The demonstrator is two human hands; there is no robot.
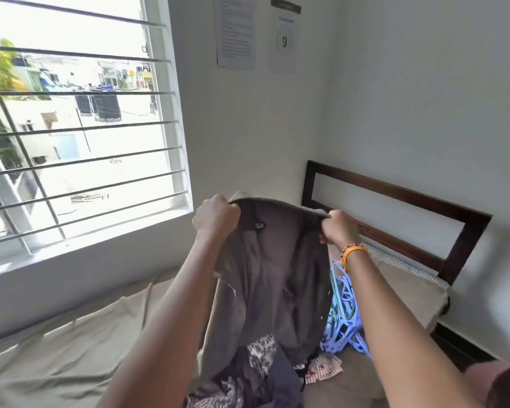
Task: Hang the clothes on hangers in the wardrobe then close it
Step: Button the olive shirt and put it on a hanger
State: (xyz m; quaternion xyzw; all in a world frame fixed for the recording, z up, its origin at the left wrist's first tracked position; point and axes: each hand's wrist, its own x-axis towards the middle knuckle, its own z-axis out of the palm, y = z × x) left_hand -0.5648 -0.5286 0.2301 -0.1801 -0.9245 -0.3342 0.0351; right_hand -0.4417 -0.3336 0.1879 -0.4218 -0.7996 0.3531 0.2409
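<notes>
While we stand over the bed (71,343): both hands lift a grey shirt (277,275).
Left hand (217,216): grasping its collar.
Right hand (337,226): likewise.
Hangers (343,316): blue, beside clothes pile (265,375).

Bedroom; bed (71,343) with headboard (395,201); barred window (71,128).

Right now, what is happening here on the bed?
A person holds up a grey garment over the bed. The left hand and the right hand each grip its top edge. Below it lies a pile of other clothes, and a heap of blue hangers lies beside it. No hanger is in the garment yet, and no wardrobe is in view.
</notes>
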